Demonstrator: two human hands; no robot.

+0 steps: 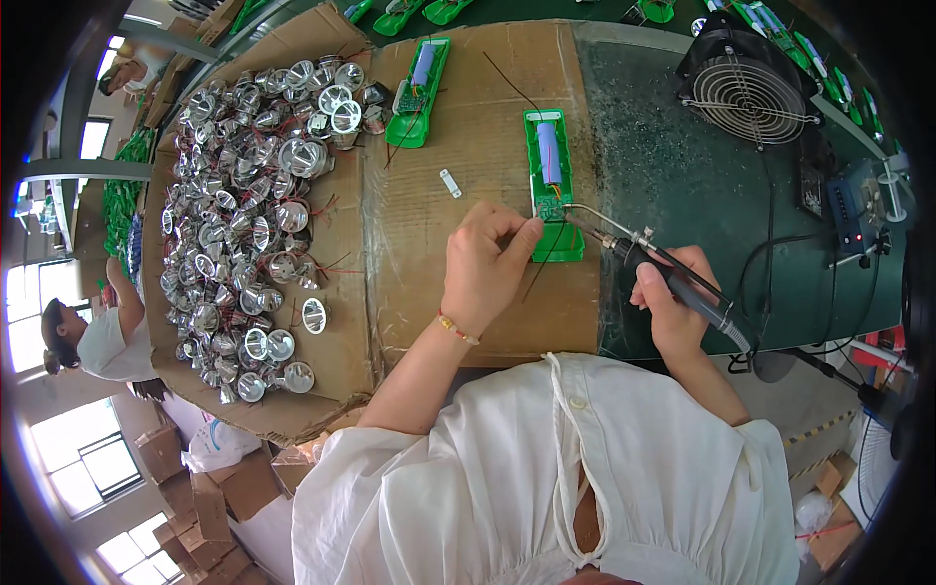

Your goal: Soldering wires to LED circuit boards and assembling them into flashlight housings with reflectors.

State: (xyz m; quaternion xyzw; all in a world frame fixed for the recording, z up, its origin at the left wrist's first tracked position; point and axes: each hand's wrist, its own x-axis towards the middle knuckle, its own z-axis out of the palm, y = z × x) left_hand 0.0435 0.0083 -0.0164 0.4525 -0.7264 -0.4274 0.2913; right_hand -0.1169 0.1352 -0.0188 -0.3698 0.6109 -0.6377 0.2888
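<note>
My right hand (675, 298) is closed round a soldering iron (655, 267) with a thin curved metal feed tube (609, 222) fixed along it. The iron's tip meets the small green circuit board (552, 207) in an open green plastic housing (559, 244). A purple cylindrical battery cell (549, 153) lies in that housing above the board, and thin dark wires stick out at both ends. My left hand (487, 255) rests at the housing's left edge, thumb and forefinger pinched beside the board. What they pinch is too small to make out.
Many silver reflector cups (249, 224) with red wires are heaped on cardboard (419, 283) at left. A second green housing (417, 97) and a small white strip (449, 183) lie on it. A fan with a wire grille (749, 97) and a blue box (858, 216) stand right. Another person (102, 336) is far left.
</note>
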